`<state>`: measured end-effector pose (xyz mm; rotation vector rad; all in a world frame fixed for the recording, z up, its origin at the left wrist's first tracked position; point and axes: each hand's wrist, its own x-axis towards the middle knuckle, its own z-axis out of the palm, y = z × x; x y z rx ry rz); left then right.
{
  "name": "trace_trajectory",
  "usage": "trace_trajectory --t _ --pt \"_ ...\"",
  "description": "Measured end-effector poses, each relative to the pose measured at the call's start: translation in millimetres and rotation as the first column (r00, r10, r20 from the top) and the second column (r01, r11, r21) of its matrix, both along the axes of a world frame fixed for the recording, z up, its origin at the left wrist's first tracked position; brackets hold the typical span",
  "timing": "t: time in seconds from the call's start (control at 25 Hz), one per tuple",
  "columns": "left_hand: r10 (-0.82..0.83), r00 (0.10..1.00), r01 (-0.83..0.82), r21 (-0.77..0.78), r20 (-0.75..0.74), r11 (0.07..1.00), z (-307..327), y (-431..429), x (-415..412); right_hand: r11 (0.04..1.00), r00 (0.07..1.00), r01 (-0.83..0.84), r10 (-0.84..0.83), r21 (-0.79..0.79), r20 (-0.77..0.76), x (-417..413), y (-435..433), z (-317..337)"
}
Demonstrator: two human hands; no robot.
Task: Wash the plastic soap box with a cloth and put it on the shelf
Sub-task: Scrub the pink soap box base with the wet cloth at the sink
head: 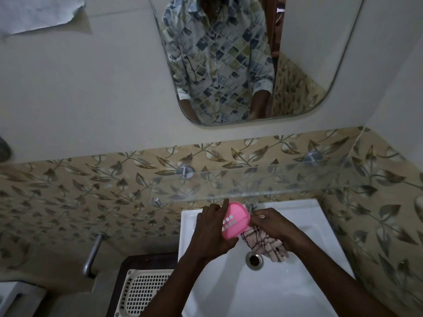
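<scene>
My left hand (pixel 211 227) grips a pink plastic soap box (pixel 237 221) over the white sink (pixel 274 294), its slotted underside turned towards me. Against the box's right side, my right hand (pixel 272 224) holds a pale checked cloth (pixel 266 244), and the cloth's loose end hangs down beside the drain (pixel 254 259). Both hands sit just under the front edge of a glass shelf (pixel 274 179), which is fixed to the leaf-patterned tiles. A chrome tap (pixel 251 205) shows partly behind the box.
A mirror (pixel 297 65) hangs above the shelf and reflects a person in a patterned shirt. A cream slotted tray (pixel 144 291) lies on a dark stand left of the sink. A metal pipe (pixel 92 255) runs down the wall at the left.
</scene>
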<state>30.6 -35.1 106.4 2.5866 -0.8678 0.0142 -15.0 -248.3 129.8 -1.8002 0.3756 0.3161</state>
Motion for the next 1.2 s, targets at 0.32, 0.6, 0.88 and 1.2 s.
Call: trace_trajectory --t 0.32,0.6,0.88,1.2 --pt "-0.688 0.023 -0.936 -0.257 -0.725 0.24 -32 24 -10 0.774 0.958 0.271 -0.162 0.572 -0.235 -31 -14 -28" --pt "-0.787 0.047 -0.941 -0.292 -0.615 0.172 -45 41 -13 0.512 0.884 0.464 -0.21 0.723 -0.418 -56 -17 -43" --pt "-0.631 -0.074 -0.877 -0.25 -0.773 0.409 -44 19 -6 0.763 0.947 0.294 -0.313 0.575 -0.069 -37 6 -16" --pt "-0.54 -0.069 -0.865 -0.219 -0.839 0.452 -19 3 3 0.428 0.292 0.054 0.857 -0.902 0.425 -17 21 -48"
